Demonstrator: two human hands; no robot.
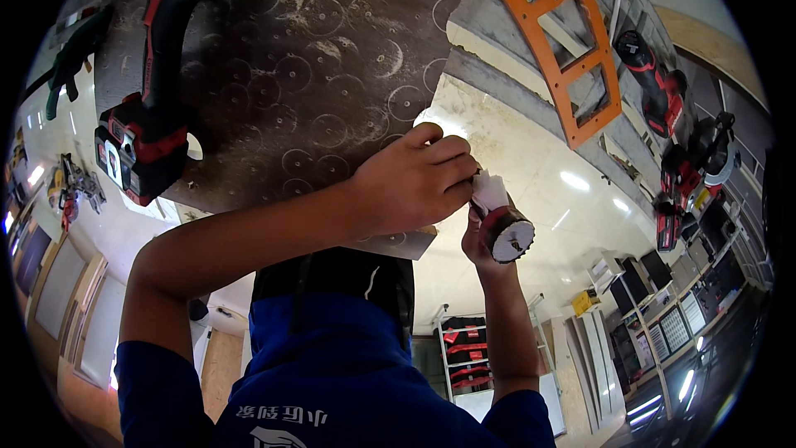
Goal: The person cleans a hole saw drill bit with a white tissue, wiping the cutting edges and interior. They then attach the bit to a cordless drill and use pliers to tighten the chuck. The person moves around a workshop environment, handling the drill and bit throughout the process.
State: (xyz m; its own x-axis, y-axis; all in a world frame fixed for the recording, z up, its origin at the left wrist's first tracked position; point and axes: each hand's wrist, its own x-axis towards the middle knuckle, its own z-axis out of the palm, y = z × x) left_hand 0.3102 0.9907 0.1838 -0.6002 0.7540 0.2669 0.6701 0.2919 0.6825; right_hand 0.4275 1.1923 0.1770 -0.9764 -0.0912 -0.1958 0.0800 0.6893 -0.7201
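In front of my chest, just past the near edge of the brown board, my two hands meet. My right hand (477, 241) is wrapped round a red hole saw (503, 224) whose toothed rim faces the camera. A pale round plug (513, 241) with a small central hole fills the saw's mouth. Beside the saw, a white piece (491, 189) sticks up; its kind I cannot make out. My left hand (410, 178) is closed, its curled fingertips touching or very near that white piece. What those fingers grip is hidden.
Circle marks and sawdust cover the dark brown board (332, 75). A red and black cordless power tool (153, 133) stands on its left. To the right lie an orange slotted template (572, 58) and more cordless tools (659, 91). Shelving (663, 315) stands farther right.
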